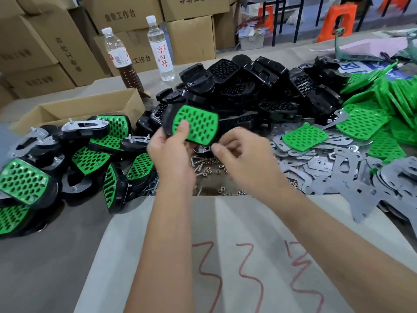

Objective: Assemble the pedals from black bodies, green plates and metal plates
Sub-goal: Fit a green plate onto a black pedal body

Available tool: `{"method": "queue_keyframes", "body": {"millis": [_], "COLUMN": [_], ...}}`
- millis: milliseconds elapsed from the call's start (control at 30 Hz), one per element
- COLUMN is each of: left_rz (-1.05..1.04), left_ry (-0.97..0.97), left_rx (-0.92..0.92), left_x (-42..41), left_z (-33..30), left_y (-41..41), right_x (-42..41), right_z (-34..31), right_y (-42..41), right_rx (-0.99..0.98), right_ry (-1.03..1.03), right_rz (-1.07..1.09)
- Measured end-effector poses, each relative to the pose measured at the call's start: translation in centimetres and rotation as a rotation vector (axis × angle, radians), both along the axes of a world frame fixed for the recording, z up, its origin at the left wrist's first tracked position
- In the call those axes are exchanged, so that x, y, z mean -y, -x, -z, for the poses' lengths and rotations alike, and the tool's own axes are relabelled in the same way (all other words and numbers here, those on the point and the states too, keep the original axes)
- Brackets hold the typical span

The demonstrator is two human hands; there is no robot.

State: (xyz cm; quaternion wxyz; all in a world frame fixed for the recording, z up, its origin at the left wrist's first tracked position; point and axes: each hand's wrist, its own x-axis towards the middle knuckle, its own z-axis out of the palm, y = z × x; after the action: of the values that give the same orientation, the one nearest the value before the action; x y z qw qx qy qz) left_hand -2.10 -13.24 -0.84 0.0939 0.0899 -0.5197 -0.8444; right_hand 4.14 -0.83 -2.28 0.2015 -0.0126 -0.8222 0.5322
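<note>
- Centrally, above the table [56, 256], a pedal [191, 124] made of a black body with a green plate on its face is gripped by the left hand [171, 152], thumb pressed on the green face.
- Just beside its lower edge, the right hand [239, 152] is held with fingers curled; whether something is pinched cannot be told.
- Finished pedals [90, 159] are heaped toward the table's left edge, in front of an open cardboard box [85, 109].
- Black bodies [259, 86] are piled toward the far edge, green plates [372, 114] at the right edge, and metal plates [338, 168] nearer.
- Screws and nuts [209, 168] are scattered beneath the hands.
- Two bottles [140, 53] are stood at the far edge.
</note>
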Motion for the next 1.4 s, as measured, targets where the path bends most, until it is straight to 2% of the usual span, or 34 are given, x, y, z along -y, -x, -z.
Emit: {"method": "queue_keyframes", "body": {"millis": [67,133,200,267,367,500,667,800,867,1167,1400], "left_rz": [-0.124,-0.194,-0.221,-0.233,-0.215,-0.141,0.097,0.298,0.351,0.459,0.461], "left_ry": [0.098,0.171,0.199,0.203,0.175,0.035,0.036,0.183,0.258,0.446,0.544], "left_rx": [-0.016,-0.033,-0.035,-0.030,-0.034,-0.030,-0.033,-0.018,0.000,-0.007,0.003], "left_x": [2.0,3.0,3.4,3.4,3.1,2.6,0.9,-1.7,-2.8,-4.7,-5.0], "left_z": [-0.1,0.2,0.6,1.0,1.1,0.9,0.7,1.3,1.7,2.3,2.3], "left_y": [0.8,1.2,1.3,1.5,1.7,1.4,0.5,-0.7,-1.2,-2.1,-2.5], "right_x": [2.1,4.1,5.4,5.8,5.1,2.4,-2.3,-5.8,-7.0,-8.4,-8.7], "right_z": [0.0,0.3,0.2,-0.1,-0.3,0.4,0.5,0.8,1.1,1.6,1.9], "right_y": [0.4,0.8,1.2,1.6,1.9,1.4,0.1,-1.3,-1.8,-1.6,-1.7], "right_rx": [0.066,0.189,0.224,0.236,0.245,0.145,0.123,0.209,0.163,0.018,-0.054], "right_ry": [-0.463,-0.794,-0.939,-0.958,-0.866,-0.529,-0.228,0.367,0.526,0.635,0.435], "right_rz": [-0.156,-0.238,-0.202,-0.217,-0.281,-0.231,-0.094,-0.060,-0.071,-0.082,0.048]}}
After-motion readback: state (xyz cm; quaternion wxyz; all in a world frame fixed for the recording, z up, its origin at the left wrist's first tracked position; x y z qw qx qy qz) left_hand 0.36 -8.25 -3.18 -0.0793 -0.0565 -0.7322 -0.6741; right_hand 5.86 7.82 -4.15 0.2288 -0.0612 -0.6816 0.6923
